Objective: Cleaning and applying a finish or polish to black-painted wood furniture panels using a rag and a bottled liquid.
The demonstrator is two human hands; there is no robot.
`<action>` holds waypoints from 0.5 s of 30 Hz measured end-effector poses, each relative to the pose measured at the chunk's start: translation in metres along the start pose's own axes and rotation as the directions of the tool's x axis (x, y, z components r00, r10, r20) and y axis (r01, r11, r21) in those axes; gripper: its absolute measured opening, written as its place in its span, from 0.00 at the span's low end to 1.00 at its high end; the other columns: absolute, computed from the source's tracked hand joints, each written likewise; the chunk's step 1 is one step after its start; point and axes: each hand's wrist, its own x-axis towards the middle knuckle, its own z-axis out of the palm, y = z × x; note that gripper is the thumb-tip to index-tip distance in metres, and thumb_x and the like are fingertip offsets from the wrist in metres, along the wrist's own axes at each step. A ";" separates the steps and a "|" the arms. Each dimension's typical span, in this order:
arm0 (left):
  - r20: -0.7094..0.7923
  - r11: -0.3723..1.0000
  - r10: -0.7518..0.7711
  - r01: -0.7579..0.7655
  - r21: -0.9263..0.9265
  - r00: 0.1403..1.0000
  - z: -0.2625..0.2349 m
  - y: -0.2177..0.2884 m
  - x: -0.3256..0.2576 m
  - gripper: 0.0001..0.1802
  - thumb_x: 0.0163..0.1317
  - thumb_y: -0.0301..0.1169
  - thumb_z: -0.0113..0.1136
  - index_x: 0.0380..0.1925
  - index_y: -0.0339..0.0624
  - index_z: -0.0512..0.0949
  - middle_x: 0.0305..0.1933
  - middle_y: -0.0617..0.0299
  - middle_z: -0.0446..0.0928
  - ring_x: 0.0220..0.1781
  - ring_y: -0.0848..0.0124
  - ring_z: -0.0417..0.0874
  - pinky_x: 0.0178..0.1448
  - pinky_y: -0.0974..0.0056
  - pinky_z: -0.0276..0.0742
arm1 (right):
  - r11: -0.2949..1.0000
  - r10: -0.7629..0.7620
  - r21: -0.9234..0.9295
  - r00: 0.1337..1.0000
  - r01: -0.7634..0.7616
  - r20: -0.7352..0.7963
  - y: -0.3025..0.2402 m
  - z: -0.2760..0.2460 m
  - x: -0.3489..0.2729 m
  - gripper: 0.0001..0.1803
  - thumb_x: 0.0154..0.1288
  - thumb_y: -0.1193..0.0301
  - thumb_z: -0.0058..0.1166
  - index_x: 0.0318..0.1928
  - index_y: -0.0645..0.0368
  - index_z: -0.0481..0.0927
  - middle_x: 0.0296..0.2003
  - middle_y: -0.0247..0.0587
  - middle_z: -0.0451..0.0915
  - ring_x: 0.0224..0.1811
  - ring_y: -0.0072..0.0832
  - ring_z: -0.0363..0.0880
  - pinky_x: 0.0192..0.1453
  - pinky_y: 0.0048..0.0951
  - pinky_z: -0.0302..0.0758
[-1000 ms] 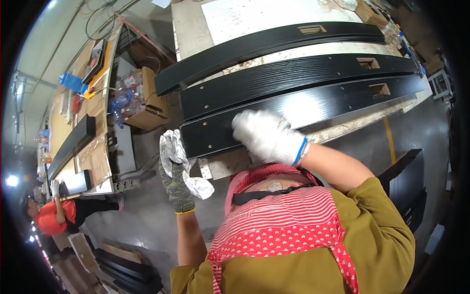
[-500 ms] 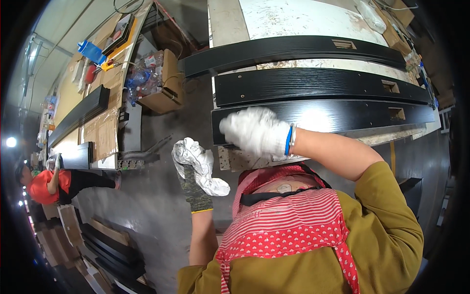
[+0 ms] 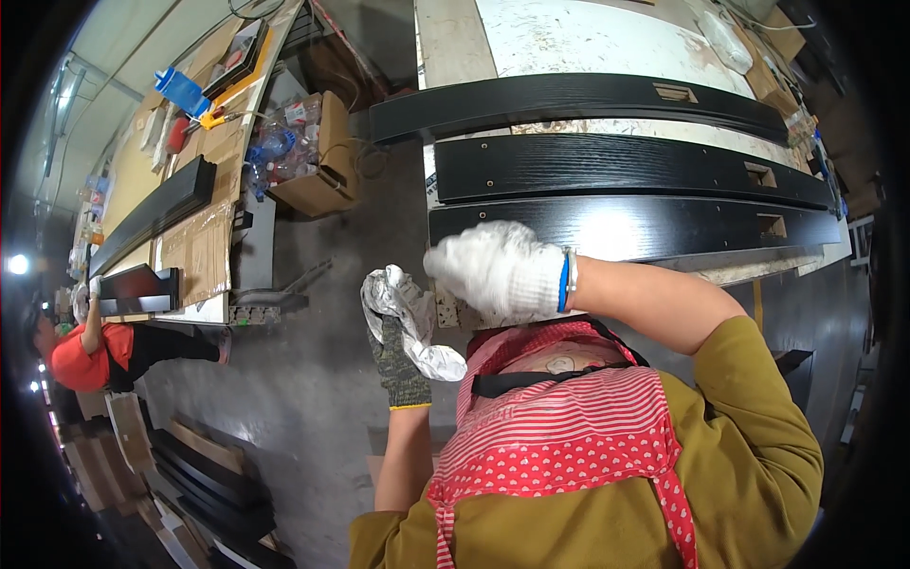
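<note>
My left hand, in a dark mottled knit glove with a yellow cuff edge, is closed on a crumpled white cloth beside the bench's near left corner. A white glove covers my right hand, curled at the left end of the nearest black board. Its fingertips are smeared and turned away, so whatever they hold is hidden. Behind that board lie a second black board and a third black board, roughly parallel. Each has a rectangular cutout towards its right end; screw holes mark the second one's left end.
The white bench carries the boards, its near edge close to my apron. Left of it stands a cardboard box of plastic bottles. Beyond, a person in red works at another table. Dark boards are stacked at lower left.
My right hand has shifted slightly down, towards the board's near edge. The left hand and cloth appear a little further right, as does the bench. The person in red has tilted a dark panel.
</note>
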 end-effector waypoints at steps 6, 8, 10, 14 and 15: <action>-0.015 0.976 -0.066 0.062 -0.207 0.998 0.013 0.010 0.023 0.34 0.67 0.42 0.60 0.67 0.37 0.65 0.66 0.55 0.70 0.69 0.62 0.70 0.72 0.58 0.65 | 0.991 -0.026 -0.134 0.998 0.019 -0.054 0.005 0.001 -0.018 0.07 0.59 0.68 0.55 0.34 0.55 0.83 0.30 0.50 0.85 0.34 0.42 0.87 0.37 0.41 0.84; 0.117 0.984 -0.084 0.065 0.163 0.990 0.007 0.033 0.044 0.26 0.63 0.36 0.62 0.59 0.37 0.72 0.60 0.55 0.73 0.64 0.59 0.73 0.66 0.56 0.70 | 0.994 -0.095 0.050 0.989 0.101 -0.117 0.004 0.035 -0.040 0.08 0.59 0.66 0.55 0.33 0.55 0.84 0.26 0.47 0.85 0.29 0.43 0.87 0.35 0.42 0.84; 0.135 0.885 0.168 -0.210 0.416 0.977 -0.004 -0.004 0.041 0.31 0.65 0.39 0.61 0.64 0.36 0.67 0.61 0.53 0.73 0.66 0.59 0.72 0.70 0.56 0.69 | 0.998 -0.057 0.012 0.919 0.067 -0.390 0.028 0.024 -0.070 0.09 0.64 0.67 0.52 0.37 0.57 0.83 0.26 0.47 0.84 0.31 0.43 0.86 0.35 0.44 0.82; 0.072 0.755 -0.143 0.155 -0.637 0.987 0.003 0.035 0.041 0.43 0.70 0.48 0.54 0.75 0.35 0.51 0.77 0.55 0.61 0.77 0.62 0.62 0.80 0.59 0.56 | 0.783 0.525 0.146 0.516 -0.604 -0.677 0.104 0.014 -0.182 0.09 0.67 0.68 0.50 0.37 0.59 0.81 0.28 0.52 0.82 0.32 0.50 0.83 0.36 0.49 0.79; 0.090 0.747 -0.134 0.160 -0.645 0.987 0.005 0.046 0.046 0.43 0.70 0.48 0.54 0.75 0.35 0.51 0.77 0.55 0.61 0.77 0.62 0.62 0.80 0.59 0.56 | 0.589 0.668 0.145 0.378 -0.795 -0.642 0.111 0.013 -0.196 0.07 0.67 0.70 0.51 0.36 0.59 0.80 0.28 0.53 0.82 0.31 0.52 0.82 0.36 0.49 0.79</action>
